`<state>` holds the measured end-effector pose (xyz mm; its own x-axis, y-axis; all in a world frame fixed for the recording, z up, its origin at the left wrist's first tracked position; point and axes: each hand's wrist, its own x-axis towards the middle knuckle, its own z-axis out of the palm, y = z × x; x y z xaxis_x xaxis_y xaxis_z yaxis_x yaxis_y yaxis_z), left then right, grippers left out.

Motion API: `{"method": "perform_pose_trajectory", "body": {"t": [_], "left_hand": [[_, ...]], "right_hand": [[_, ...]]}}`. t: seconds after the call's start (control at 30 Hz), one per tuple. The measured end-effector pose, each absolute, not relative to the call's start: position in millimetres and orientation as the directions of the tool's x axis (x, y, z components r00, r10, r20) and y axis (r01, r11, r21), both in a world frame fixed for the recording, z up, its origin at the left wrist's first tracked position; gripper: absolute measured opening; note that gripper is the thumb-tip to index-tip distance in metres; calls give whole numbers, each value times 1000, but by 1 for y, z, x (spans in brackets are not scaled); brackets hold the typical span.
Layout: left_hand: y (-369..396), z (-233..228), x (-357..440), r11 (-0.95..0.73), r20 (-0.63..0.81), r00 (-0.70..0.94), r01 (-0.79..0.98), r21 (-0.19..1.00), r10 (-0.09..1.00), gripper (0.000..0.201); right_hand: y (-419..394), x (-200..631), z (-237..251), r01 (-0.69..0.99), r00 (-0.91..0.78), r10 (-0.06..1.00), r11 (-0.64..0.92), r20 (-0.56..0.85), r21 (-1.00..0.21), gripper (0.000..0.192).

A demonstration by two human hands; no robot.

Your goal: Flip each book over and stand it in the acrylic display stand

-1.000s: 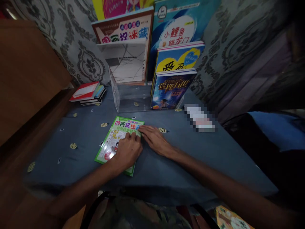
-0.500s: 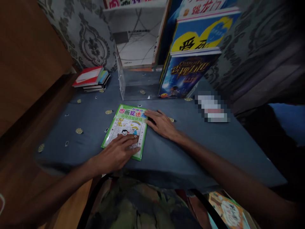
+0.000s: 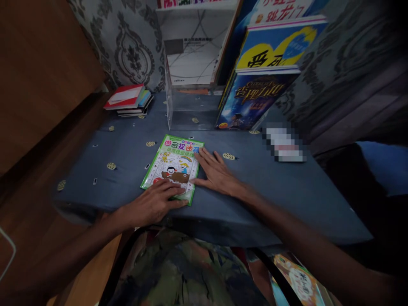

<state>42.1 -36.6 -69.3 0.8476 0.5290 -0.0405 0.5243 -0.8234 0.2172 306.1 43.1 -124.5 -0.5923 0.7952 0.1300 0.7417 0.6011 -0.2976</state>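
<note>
Thin green-bordered children's picture book, cover up, closed, lying flat and slightly skewed at centre frame on the blue-clothed bench.

This looks like a room in a home, set up as a little book corner. Grey wallpaper with curly patterns covers the wall at 12 o'clock. Bright children's picture books stand against it on a blue cloth-covered counter.

Both hands, left hand and right hand, rest flat on green booklet.
</note>
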Motion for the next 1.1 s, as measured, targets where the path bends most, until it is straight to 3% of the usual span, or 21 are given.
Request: {"method": "perform_pose_trajectory", "body": {"t": [0.17, 0.4, 0.63, 0.8, 0.93, 1.1], "left_hand": [[-36, -70, 41, -803, -10, 830, 542, 248, 557, 46], [-12, -78, 29, -733, 68, 792, 524, 434, 606, 36], [55, -96, 22, -649, 51, 661, 714, 263, 748, 50], [99, -101, 27, -491, 12, 502, 841, 226, 865, 54], [109, -111, 29, -453, 57, 451, 873, 182, 891, 55], [111, -120, 27, -457, 96, 447, 876, 153, 890, 53]], "right_hand": [[10, 298, -127, 699, -645, 753, 650, 130, -298, 101], [-2, 293, -127, 713, -644, 757, 646, 107, -274, 106], [1, 294, -126, 711, -654, 752, 650, 88, -269, 107], [1, 293, -118, 731, -646, 763, 624, 14, -277, 108], [18, 290, -108, 761, -615, 787, 574, -53, -301, 107], [62, 277, -100, 869, -458, 881, 417, -116, -268, 94]]}}
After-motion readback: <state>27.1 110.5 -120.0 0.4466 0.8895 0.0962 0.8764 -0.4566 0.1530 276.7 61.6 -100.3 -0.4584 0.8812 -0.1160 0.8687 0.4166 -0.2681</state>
